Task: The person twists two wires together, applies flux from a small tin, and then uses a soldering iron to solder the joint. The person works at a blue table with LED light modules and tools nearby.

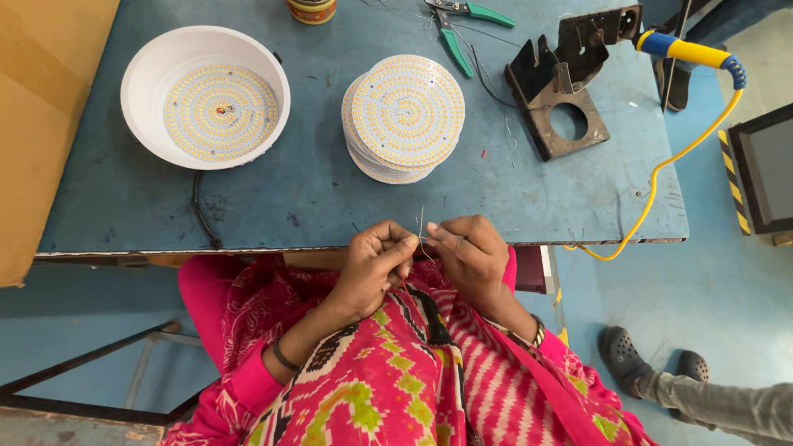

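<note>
Low centre of frame: left hand (pixel 376 260) and right hand (pixel 469 252), both grips pinched shut on thin wires (pixel 422 230). Twisting or stripping, apparently. Steady fingertip control needed next.

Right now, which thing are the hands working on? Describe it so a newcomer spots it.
At the near edge of the blue table, the left hand and right hand meet. Pinched between them is a thin wire, hair-fine and upright, unlike the round LED boards behind.

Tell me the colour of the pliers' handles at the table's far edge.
Green. The pliers show their handles best in the head view, beyond the stack of round LED boards.
</note>
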